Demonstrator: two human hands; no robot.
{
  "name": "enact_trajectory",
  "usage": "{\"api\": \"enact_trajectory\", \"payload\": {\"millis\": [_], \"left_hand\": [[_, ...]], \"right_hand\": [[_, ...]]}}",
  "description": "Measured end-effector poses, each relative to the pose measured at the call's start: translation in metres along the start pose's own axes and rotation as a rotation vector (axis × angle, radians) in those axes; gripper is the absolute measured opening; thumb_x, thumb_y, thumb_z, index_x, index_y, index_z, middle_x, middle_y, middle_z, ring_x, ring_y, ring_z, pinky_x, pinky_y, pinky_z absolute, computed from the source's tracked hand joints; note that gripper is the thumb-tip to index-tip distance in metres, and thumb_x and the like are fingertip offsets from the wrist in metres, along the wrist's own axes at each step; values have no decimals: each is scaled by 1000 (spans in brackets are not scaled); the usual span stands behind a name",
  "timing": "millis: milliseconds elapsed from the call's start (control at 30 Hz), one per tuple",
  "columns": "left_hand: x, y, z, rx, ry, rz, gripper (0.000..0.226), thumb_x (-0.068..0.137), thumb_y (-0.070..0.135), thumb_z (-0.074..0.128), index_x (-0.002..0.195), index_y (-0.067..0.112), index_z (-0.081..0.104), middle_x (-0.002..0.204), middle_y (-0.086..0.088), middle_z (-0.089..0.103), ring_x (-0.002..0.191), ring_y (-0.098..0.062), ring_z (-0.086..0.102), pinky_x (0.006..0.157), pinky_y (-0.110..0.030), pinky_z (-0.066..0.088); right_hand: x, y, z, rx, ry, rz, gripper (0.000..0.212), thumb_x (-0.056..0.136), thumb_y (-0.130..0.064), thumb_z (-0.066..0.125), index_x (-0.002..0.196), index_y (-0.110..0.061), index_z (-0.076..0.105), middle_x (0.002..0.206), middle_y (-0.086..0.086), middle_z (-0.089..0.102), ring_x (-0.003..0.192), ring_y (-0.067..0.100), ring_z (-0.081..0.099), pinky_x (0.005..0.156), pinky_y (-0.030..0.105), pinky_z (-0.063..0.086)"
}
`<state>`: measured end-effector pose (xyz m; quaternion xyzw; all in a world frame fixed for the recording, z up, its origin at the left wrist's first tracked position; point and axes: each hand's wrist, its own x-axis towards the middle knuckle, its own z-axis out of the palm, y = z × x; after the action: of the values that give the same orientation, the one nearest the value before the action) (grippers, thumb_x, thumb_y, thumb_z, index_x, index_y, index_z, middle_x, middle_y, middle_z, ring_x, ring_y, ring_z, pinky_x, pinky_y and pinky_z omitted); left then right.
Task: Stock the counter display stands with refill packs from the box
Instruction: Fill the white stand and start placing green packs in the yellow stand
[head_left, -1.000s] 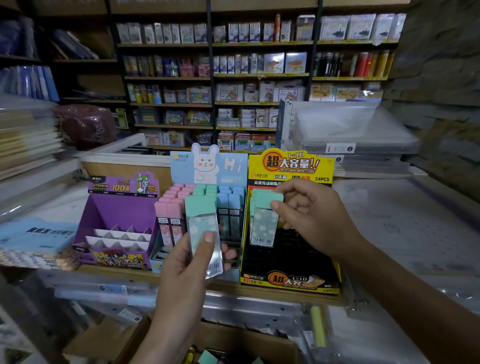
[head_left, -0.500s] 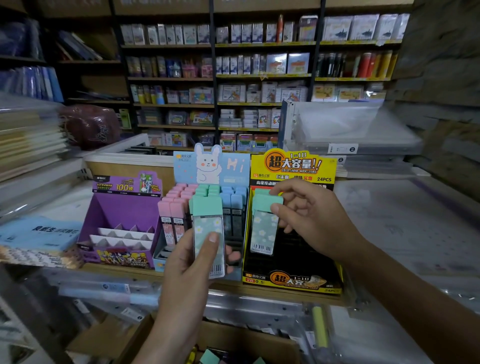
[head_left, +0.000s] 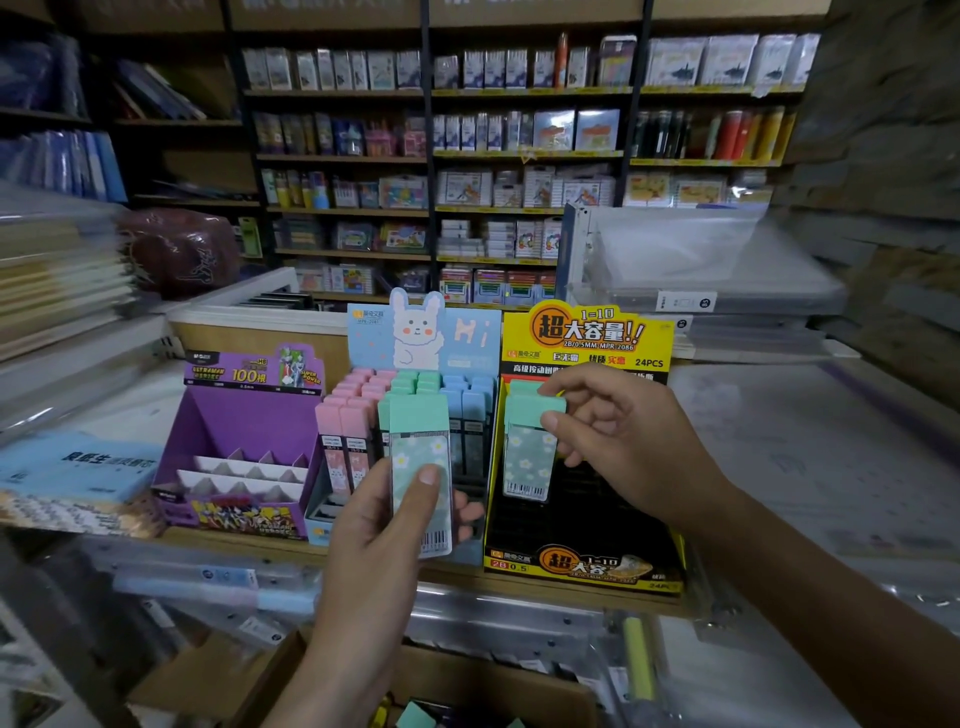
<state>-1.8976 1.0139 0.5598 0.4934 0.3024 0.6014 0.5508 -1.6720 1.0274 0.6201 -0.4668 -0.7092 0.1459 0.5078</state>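
My left hand (head_left: 382, 525) grips a stack of green-capped refill packs (head_left: 420, 452) upright in front of the blue rabbit display stand (head_left: 423, 338), which holds rows of pink, green and blue packs. My right hand (head_left: 618, 441) pinches one green pack (head_left: 527, 457) by its cap, held upright over the upper left part of the black and yellow display stand (head_left: 582, 566). Another green cap shows just behind it. The cardboard box (head_left: 467, 675) sits below the counter edge with green packs inside.
A purple display stand (head_left: 244, 441) with white dividers stands at the left on the wooden counter (head_left: 519, 577). Blue booklets lie far left, clear folder stacks at the right. Shelves of stationery fill the back wall. Plastic-wrapped goods lie under the counter.
My right hand has lowered its green pack slightly toward the black and yellow stand. My left hand has kept its stack nearly still.
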Motion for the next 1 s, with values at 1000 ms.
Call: {"api": "enact_trajectory", "payload": {"millis": [1000], "left_hand": [[10, -5, -2, 54, 19, 26, 31, 75, 48, 69, 103, 36, 76, 103, 0, 77, 104, -25, 72, 92, -46, 55]], "right_hand": [[-4, -3, 2, -139, -67, 34, 10, 89, -12, 72, 97, -18, 70, 65, 2, 69, 58, 10, 72, 53, 39, 61]]}}
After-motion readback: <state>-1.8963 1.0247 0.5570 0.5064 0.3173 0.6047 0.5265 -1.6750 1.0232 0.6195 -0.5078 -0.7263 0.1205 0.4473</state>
